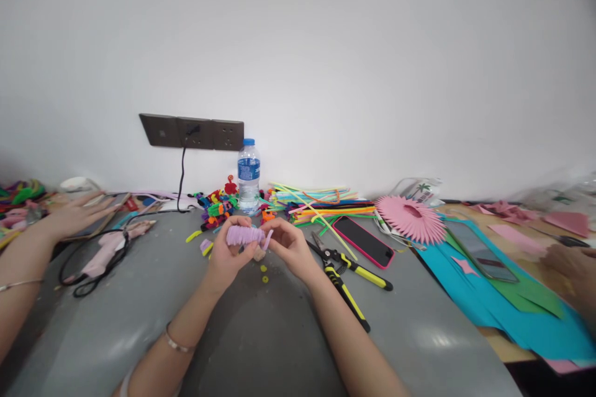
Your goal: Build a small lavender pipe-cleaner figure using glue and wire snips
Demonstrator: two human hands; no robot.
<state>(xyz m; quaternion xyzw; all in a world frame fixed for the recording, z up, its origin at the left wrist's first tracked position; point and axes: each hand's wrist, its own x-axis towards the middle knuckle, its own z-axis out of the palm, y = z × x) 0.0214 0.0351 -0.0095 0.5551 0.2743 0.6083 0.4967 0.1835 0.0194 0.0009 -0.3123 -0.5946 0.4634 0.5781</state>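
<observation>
My left hand (pixel 226 255) grips a lilac coil of pipe cleaner (pixel 245 235) held above the grey table (pixel 261 335). My right hand (pixel 289 247) pinches the coil's loose right end. Both hands meet near the table's middle. Small yellow bits (pixel 264 273) lie on the table just below the hands. A thin bracelet sits on my left wrist.
Yellow-handled cutters (pixel 347 276) lie right of my hands, beside a pink-cased phone (pixel 363 240). Behind stand a water bottle (pixel 248 177), coloured pipe cleaners (pixel 321 203) and a pink paper fan (pixel 410 218). Another person's hand (pixel 77 214) and a glue gun (pixel 109 249) are at left; teal paper (pixel 470 298) lies at right.
</observation>
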